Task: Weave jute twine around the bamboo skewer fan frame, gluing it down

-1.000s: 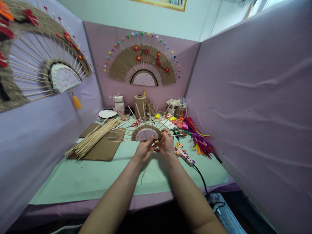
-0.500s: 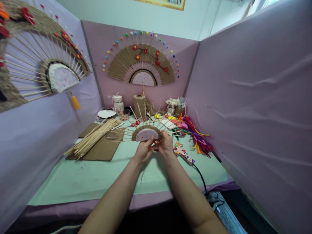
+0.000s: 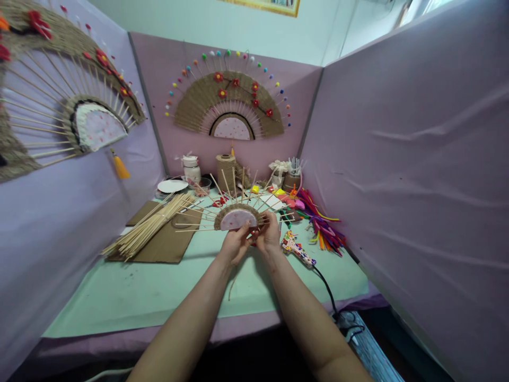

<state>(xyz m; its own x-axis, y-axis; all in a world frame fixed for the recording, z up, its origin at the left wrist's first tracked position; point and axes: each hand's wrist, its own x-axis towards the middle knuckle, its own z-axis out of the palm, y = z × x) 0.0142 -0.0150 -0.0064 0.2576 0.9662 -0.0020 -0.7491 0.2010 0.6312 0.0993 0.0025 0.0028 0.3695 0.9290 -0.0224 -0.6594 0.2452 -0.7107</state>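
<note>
A half-round fan frame (image 3: 237,218) is held up over the table, with a pale pink spotted centre, a twine-wrapped rim and thin wooden sticks spreading outward. My left hand (image 3: 237,245) grips its lower edge, thumb on the front face. At the lower right corner, my right hand (image 3: 269,233) is closed around the rim by the last sticks. The fingertips of both hands meet below the frame, and what lies between them is hard to see. A thin strand of twine (image 3: 231,289) hangs beneath my left hand.
Left lies a bundle of wooden sticks (image 3: 153,225) on cardboard (image 3: 170,249). A patterned glue gun (image 3: 298,250) with a black cord rests at right, near colourful pipe cleaners (image 3: 324,225). Behind stand a twine spool (image 3: 226,172) and a white jar (image 3: 191,171). Finished fans (image 3: 194,109) hang on the partitions.
The view has shifted very slightly. Both hands keep their hold on the fan frame, which stays in nearly the same place.
</note>
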